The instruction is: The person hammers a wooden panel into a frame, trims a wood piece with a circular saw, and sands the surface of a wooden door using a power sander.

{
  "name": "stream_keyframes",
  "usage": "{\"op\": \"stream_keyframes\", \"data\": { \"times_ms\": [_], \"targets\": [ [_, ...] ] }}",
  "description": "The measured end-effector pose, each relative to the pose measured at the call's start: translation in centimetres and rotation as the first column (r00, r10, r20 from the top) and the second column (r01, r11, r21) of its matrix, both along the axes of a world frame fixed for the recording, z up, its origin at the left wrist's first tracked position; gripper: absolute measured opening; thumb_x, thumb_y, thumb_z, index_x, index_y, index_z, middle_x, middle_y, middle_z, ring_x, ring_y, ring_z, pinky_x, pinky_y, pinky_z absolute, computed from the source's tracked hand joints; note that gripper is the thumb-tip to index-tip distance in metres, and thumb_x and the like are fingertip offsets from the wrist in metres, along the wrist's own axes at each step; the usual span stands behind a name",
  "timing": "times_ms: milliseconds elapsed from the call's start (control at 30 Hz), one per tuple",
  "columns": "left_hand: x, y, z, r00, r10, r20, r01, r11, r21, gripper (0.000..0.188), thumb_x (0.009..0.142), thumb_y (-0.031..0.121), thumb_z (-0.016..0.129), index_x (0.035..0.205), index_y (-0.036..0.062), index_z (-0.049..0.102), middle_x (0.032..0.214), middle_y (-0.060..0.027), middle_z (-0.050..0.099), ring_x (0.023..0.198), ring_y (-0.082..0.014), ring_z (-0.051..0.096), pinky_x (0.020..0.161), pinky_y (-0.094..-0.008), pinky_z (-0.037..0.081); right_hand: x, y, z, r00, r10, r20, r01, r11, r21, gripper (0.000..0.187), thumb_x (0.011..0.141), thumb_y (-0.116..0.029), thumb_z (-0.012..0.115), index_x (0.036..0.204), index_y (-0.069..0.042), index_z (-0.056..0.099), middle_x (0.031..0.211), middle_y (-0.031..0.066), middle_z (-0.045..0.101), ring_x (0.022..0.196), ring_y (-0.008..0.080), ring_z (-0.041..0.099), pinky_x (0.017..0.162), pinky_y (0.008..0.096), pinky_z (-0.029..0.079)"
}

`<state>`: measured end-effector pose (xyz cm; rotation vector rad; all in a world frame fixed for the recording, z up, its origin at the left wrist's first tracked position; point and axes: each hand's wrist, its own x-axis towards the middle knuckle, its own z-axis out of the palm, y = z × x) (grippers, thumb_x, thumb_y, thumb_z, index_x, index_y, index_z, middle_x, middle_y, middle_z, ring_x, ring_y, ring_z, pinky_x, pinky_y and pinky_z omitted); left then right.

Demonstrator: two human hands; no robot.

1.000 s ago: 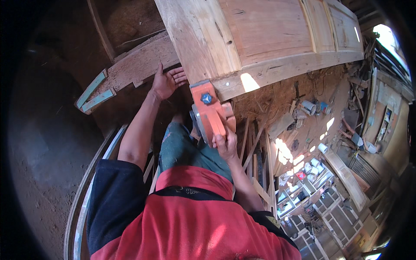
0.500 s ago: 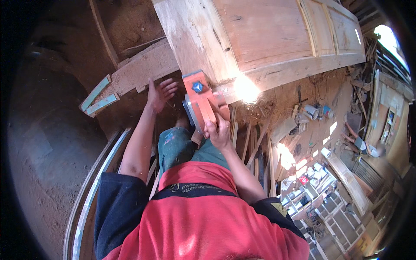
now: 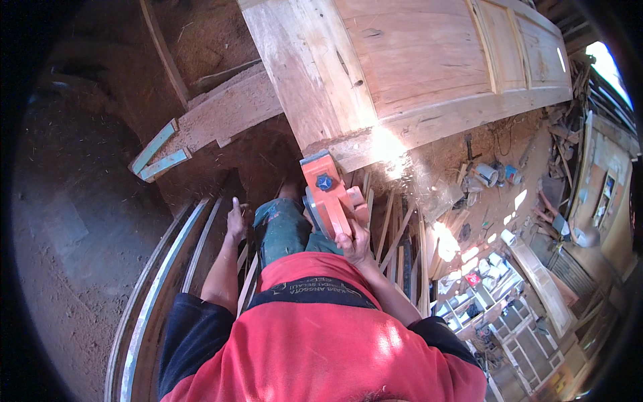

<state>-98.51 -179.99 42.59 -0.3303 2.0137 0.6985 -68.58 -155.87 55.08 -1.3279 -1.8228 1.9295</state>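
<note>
My right hand (image 3: 355, 242) is wrapped round the rear handle of an orange electric hand planer (image 3: 329, 197) with a blue front knob (image 3: 324, 181). The planer's front end overlaps the near edge of a wooden panelled door (image 3: 321, 74); whether its sole touches the wood I cannot tell. Bright sunlight falls on that edge just right of the planer. My left hand (image 3: 236, 224) hangs low in the air to the left, holding nothing I can see. Its thumb is stretched out, and the other fingers show only edge-on.
A dusty board with pale-blue ends (image 3: 221, 114) lies left of the door. Long strips of wood (image 3: 395, 234) stand around my legs. Buckets (image 3: 483, 174) and wood scraps lie at right, with a white-framed rack (image 3: 529, 342) farther off. Another person's arm (image 3: 552, 213) shows there.
The planer and my right hand have drawn back toward my body and slightly right. My left hand has dropped lower, away from the door. Flying shavings and dust show right of the planer.
</note>
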Motion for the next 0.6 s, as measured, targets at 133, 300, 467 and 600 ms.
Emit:
{"op": "stream_keyframes", "data": {
  "times_ms": [133, 300, 467, 600],
  "targets": [
    [1.4, -3.3, -0.5, 0.969, -0.188, 0.158, 0.201, 0.977, -0.069, 0.086, 0.105, 0.07, 0.027, 0.112, -0.0022, 0.073, 0.078, -0.0066, 0.065, 0.068, -0.0172, 0.059, 0.064, -0.0324, 0.046, -3.9, 2.3, -1.3, 0.999, -0.005, -0.049, 0.007, 0.999, 0.032, 0.041, 0.097, -0.039, 0.059, 0.101, 0.002, 0.064, 0.086, 0.0256, 0.066, 0.08, 0.0471, 0.067, 0.069, 0.0501, 0.053],
    [1.2, -0.9, -0.4, 0.989, -0.114, 0.099, 0.106, 0.99, 0.091, 0.089, 0.104, 0.07, 0.028, 0.132, -0.0061, 0.064, 0.124, -0.0246, 0.07, 0.113, -0.0347, 0.068, 0.096, -0.0441, 0.053, -14.7, 9.9, -1.4, 0.985, -0.075, -0.157, 0.094, 0.988, 0.119, 0.043, 0.1, -0.041, 0.058, 0.099, 0.001, 0.064, 0.075, 0.0248, 0.065, 0.072, 0.0455, 0.068, 0.066, 0.0497, 0.052],
    [0.1, -0.1, -0.4, 0.996, -0.085, 0.016, 0.081, 0.983, 0.166, 0.089, 0.104, 0.07, 0.029, 0.129, -0.0064, 0.066, 0.113, -0.0208, 0.073, 0.105, -0.0299, 0.07, 0.092, -0.0399, 0.053, -11.5, 9.2, -0.7, 0.994, -0.034, -0.106, 0.036, 0.999, 0.018, 0.045, 0.102, -0.042, 0.056, 0.11, 0.002, 0.063, 0.071, 0.02, 0.067, 0.066, 0.0386, 0.069, 0.065, 0.0483, 0.053],
    [-0.1, 0.4, -0.1, 0.998, -0.049, 0.027, 0.047, 0.997, 0.069, 0.087, 0.105, 0.069, 0.029, 0.127, -0.0054, 0.067, 0.106, -0.0175, 0.074, 0.097, -0.0249, 0.07, 0.087, -0.0373, 0.053, -1.4, 2.7, 1.1, 0.99, -0.122, -0.069, 0.114, 0.988, -0.104, 0.048, 0.102, -0.042, 0.053, 0.121, 0.001, 0.063, 0.064, 0.0036, 0.06, 0.052, 0.0131, 0.059, 0.049, 0.0292, 0.048]
  ]
}}
